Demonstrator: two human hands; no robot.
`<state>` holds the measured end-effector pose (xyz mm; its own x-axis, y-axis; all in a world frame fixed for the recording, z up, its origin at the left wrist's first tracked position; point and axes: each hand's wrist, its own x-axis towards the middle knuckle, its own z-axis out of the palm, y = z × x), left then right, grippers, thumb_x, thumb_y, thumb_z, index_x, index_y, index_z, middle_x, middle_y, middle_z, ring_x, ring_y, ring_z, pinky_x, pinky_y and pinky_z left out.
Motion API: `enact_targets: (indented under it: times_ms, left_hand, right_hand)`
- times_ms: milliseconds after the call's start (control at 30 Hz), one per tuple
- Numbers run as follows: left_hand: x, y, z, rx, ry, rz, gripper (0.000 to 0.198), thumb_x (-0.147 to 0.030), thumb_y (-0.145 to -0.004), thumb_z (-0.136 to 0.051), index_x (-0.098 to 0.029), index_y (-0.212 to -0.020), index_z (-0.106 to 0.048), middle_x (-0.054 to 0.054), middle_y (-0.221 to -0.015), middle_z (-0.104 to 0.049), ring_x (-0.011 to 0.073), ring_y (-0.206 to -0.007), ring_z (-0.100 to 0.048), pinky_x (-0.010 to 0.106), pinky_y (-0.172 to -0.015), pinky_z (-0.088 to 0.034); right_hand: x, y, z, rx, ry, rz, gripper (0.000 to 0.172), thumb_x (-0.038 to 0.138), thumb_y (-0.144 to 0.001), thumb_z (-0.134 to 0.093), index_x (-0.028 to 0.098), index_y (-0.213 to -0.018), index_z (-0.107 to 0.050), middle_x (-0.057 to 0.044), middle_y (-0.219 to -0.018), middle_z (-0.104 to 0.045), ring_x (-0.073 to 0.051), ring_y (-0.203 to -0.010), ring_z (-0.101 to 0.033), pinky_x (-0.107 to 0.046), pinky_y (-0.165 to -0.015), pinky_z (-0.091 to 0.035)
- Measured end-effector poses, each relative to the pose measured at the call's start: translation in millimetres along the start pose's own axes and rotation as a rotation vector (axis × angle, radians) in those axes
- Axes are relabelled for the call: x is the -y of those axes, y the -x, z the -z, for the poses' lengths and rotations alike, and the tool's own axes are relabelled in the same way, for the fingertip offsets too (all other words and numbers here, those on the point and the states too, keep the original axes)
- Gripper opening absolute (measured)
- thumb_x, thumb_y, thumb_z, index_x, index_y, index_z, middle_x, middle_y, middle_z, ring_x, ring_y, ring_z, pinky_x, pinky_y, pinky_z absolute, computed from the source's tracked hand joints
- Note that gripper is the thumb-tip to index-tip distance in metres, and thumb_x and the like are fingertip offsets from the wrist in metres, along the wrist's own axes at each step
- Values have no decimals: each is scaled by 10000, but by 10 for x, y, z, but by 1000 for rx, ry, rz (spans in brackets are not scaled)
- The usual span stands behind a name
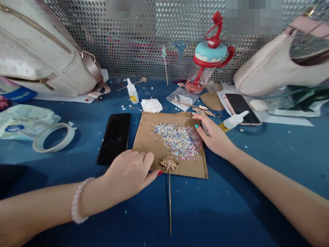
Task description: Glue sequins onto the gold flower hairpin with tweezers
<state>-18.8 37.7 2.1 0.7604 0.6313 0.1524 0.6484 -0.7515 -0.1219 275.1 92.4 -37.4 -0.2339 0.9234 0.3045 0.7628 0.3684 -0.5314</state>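
Note:
My left hand [130, 173] rests knuckles up on the near left corner of a brown cardboard sheet [146, 139], with its fingers curled under. Its thumb tip lies just left of a gold flower hairpin [169, 164], whose long stick runs toward me over the blue table. A heap of glittering sequins [180, 139] lies on the cardboard. My right hand [213, 135] is at the cardboard's far right corner, closed round a small white glue bottle [233, 120] whose nozzle points right. What the left fingers hold, if anything, is hidden.
A black phone [114, 137] lies left of the cardboard, a tape roll [53, 137] farther left. A second glue bottle [132, 92], a tissue [151, 105], a sequin bag [182, 98], a red-lidded cup [208, 65], a pink-cased phone [240, 108] and two pale bags [38, 51] line the back.

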Motion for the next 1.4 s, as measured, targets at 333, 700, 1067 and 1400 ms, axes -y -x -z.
enact_targets:
  times_ms: [333,700,1067,1400]
  left_hand:
    - [-55,24,16,36,17,-50,269,-391,-851,-556,-185,-700,-469,-4,-531,-512,208,-467,-553,312,-424,-415]
    - [-109,74,33,-12,-33,-107,288,-386,-862,-548,-179,-671,-490,2,-555,-473,199,-489,-498,318,-430,-380]
    - [-177,106,21,-236,183,-840,295,-185,-902,-472,-107,-1107,-670,97,-1196,-620,211,-1039,-540,285,-666,-492]
    - [-262,46,-40,-358,246,-944,231,-151,-820,-525,-95,-899,-736,135,-983,-689,237,-872,-611,300,-573,-481]
  right_hand:
    - [6,1,6,-3,9,3,319,196,-904,-390,186,-1216,-458,-116,-1309,-521,-241,-1264,-465,-470,-1091,-371]
    - [7,3,-2,-2,20,15,332,168,-892,-400,176,-1219,-457,-117,-1309,-519,-242,-1255,-468,-477,-1080,-379]
    - [11,7,4,-5,27,23,329,171,-893,-397,185,-1216,-456,-114,-1284,-531,-248,-1242,-474,-493,-1068,-384]
    - [10,9,0,3,37,26,325,185,-898,-391,182,-1218,-451,-117,-1299,-518,-251,-1253,-459,-490,-1072,-376]
